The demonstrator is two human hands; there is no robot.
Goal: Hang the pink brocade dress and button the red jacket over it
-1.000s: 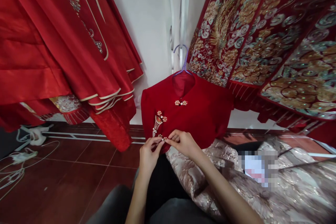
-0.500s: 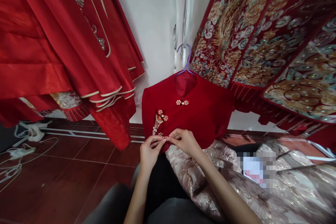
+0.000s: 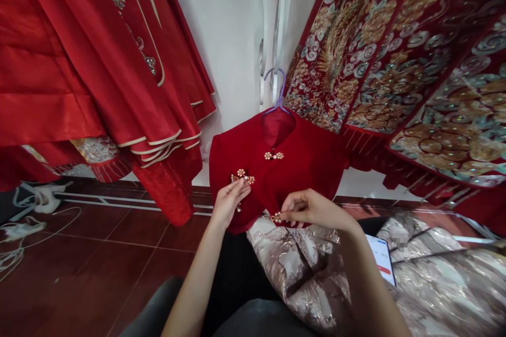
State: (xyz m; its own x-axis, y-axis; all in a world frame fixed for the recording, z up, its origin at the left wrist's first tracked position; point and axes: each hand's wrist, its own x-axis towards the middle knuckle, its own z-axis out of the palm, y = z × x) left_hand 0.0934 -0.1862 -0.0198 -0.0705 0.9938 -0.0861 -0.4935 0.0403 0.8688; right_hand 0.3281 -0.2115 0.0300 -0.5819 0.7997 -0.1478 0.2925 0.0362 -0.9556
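A short red jacket [image 3: 245,145] hangs before me on a purple wire hanger [image 3: 280,96]. A gold-and-pearl flower clasp [image 3: 274,156] joins its front below the collar. My left hand [image 3: 230,199] has its fingertips together on a tasselled flower brooch [image 3: 242,174] at the jacket's left side, covering most of the tassel. Near the hem, my right hand [image 3: 306,207] is closed, thumb and finger pinching a lower flower clasp [image 3: 275,217]. The jacket's front edges part just above that clasp.
Shiny patterned fabric [image 3: 316,274] lies over my lap, with a phone [image 3: 381,258] on it at right. Red satin garments [image 3: 130,73] hang at left, an embroidered red garment [image 3: 379,68] at right. White cables [image 3: 18,245] lie on the tiled floor [image 3: 98,268].
My hands have moved apart from the lower front. The left went up to the brooch; the right shifted right and slightly down with the lower clasp. The jacket's lower front has spread.
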